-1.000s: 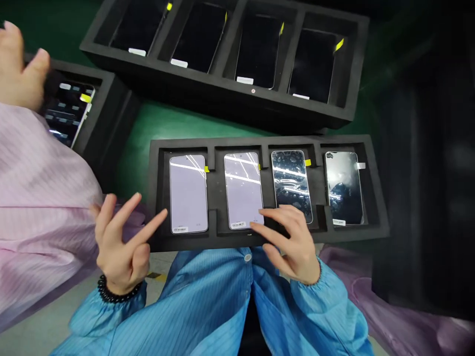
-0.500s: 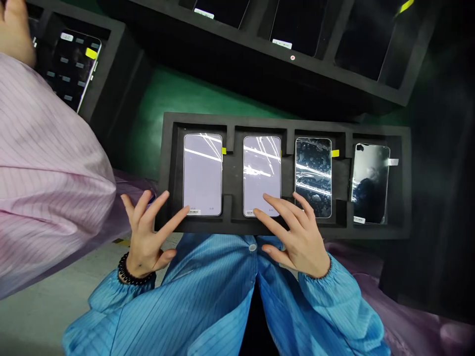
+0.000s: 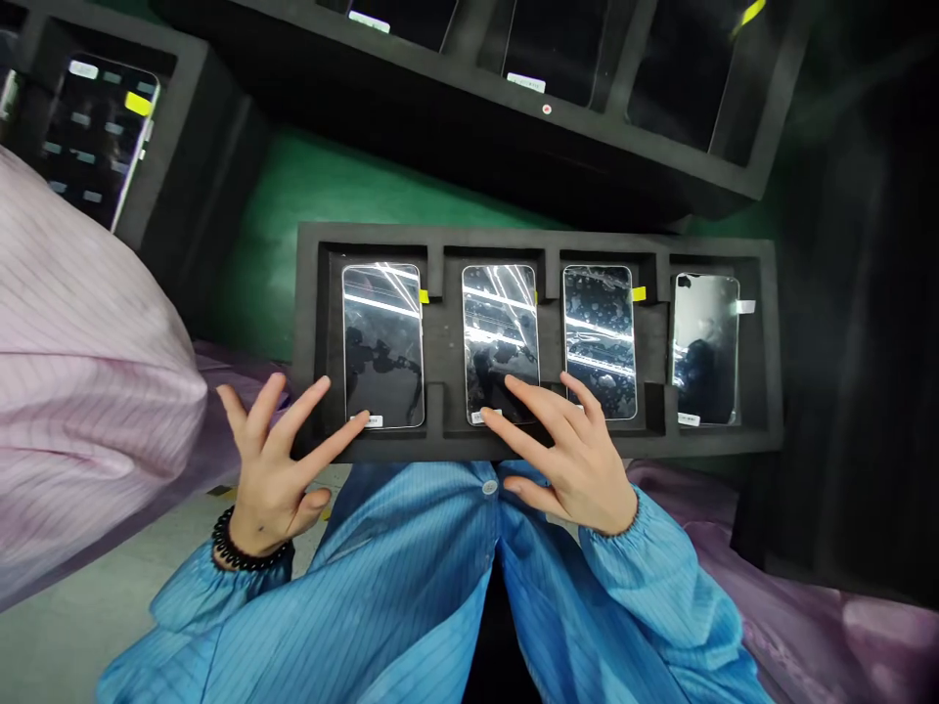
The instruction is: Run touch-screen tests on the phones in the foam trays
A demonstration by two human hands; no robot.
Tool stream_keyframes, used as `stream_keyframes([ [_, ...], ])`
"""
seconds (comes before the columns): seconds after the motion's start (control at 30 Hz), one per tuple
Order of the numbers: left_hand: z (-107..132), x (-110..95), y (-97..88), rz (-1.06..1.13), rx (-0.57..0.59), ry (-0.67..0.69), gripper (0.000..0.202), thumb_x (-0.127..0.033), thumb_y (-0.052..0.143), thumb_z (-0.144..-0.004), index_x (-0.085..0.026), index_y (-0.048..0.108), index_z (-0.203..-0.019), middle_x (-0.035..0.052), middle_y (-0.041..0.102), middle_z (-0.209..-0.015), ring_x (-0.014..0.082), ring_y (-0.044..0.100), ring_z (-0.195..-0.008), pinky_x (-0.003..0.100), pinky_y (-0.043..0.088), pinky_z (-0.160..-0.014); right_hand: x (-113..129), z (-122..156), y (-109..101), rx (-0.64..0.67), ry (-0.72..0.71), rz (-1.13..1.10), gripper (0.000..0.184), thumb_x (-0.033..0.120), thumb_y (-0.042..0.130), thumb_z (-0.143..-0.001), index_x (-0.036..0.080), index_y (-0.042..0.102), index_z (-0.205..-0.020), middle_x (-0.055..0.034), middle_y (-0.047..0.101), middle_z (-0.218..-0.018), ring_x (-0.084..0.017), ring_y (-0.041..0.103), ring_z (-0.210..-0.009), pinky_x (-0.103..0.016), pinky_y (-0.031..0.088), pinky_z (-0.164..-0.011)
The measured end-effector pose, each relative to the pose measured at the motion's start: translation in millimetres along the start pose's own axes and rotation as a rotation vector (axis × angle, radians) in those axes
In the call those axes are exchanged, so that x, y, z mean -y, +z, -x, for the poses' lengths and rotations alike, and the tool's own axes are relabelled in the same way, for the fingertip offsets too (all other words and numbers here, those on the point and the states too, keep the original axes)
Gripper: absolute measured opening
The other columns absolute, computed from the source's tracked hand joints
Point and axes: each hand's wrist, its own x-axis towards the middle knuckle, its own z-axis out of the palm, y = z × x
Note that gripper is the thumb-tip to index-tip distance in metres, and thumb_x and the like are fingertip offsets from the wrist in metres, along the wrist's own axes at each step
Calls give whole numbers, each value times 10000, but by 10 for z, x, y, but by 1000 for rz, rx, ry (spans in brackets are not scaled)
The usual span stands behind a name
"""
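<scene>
Several smartphones lie face up in a black foam tray (image 3: 455, 447) in front of me. My left hand (image 3: 275, 469) is spread, its index fingertip at the lower left corner of the leftmost phone (image 3: 382, 342), by a small white label. Fingers apart, my right hand (image 3: 572, 455) reaches over the second phone (image 3: 500, 313), with its index fingertip at that phone's label. Both these screens are dark with bright light reflections. Further right are a phone under bubbly film (image 3: 600, 332) with a yellow tab and a phone (image 3: 705, 352) with a white tab.
Another foam tray (image 3: 469, 73) with dark phones stands beyond, above the green surface (image 3: 323, 196). At the far left, a phone with a yellow tab (image 3: 103, 137) sits in a third tray. A co-worker's pink sleeve (image 3: 88, 391) is close on my left.
The two left phone screens have gone from pale lilac to dark. The view has shifted slightly, and the co-worker's hand at upper left is out of sight. My hands keep their poses.
</scene>
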Motion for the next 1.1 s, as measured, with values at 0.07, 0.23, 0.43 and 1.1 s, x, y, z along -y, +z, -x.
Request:
stream_keyframes([
  [0.07, 7, 14, 4, -2, -29, -1, 625, -596, 158, -1030, -371, 464, -1527, 54, 321, -1670, 343, 170, -1599, 729, 21, -1279, -4, -5, 2, 23, -4, 4, 538, 514, 271, -1081, 200, 589, -1381, -162, 611, -1452, -254, 591, -1260, -524, 283, -1212],
  [0.23, -8, 28, -36, 23, -106, -8, 604, -583, 242, -1033, -318, 464, -1528, 36, 202, -1722, 370, 181, -1594, 723, 106, -1278, -14, -1, 24, -60, 1, -51, 599, 528, 299, -1069, 166, 423, -1529, -206, 596, -1453, -279, 608, -1221, -552, 358, -1157],
  [0.43, -20, 16, -30, 49, -34, -19, 593, -589, 222, -1041, -343, 613, -1412, 13, 389, -1641, 326, 191, -1596, 644, 16, -1320, -8, 9, 27, 2, 4, -48, 501, 460, 367, -1066, 192, 538, -1452, -161, 603, -1465, -281, 618, -1219, -549, 340, -1179],
  [1.1, -11, 77, 34, 34, -159, 40, 616, -545, 238, -1036, -247, 451, -1530, 34, 252, -1709, 334, 225, -1584, 636, 178, -1305, 14, 31, 67, -99, 76, -127, 681, 523, 344, -1063, 250, 151, -1657, -161, 466, -1590, -278, 615, -1246, -554, 372, -1175],
])
